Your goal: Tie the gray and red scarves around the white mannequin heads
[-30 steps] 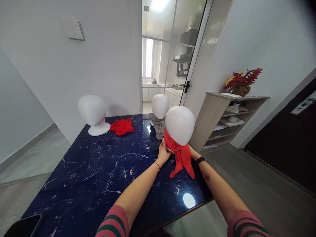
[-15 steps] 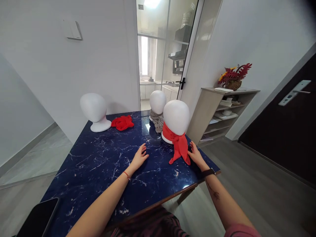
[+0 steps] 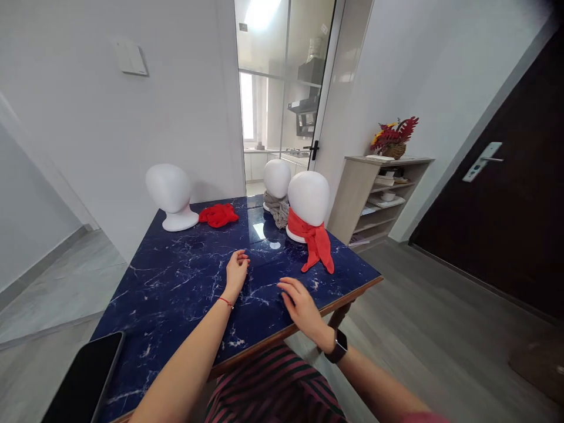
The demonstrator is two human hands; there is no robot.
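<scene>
A white mannequin head (image 3: 308,197) stands at the table's right side with a red scarf (image 3: 316,239) tied round its neck, the two ends hanging onto the tabletop. Behind it, a second white head (image 3: 277,178) wears a grey scarf (image 3: 277,210). On the left is a bare white head (image 3: 169,191), and beside its base lies a crumpled bright red scarf (image 3: 218,215). My left hand (image 3: 238,271) hovers over the middle of the table, fingers loosely curled and holding nothing. My right hand (image 3: 301,302), empty with fingers apart, is nearer the front edge, below the tied scarf.
The dark blue marbled table (image 3: 185,282) has a wooden front edge. A black phone (image 3: 83,379) lies at its near left corner. To the right stand a shelf unit (image 3: 352,200) with a flower basket (image 3: 394,144) and a dark door (image 3: 497,176). A glass door (image 3: 282,88) is behind.
My right hand has left the tied red scarf and moved left and nearer to me. My left hand has shifted slightly left. The view has turned a little right.
</scene>
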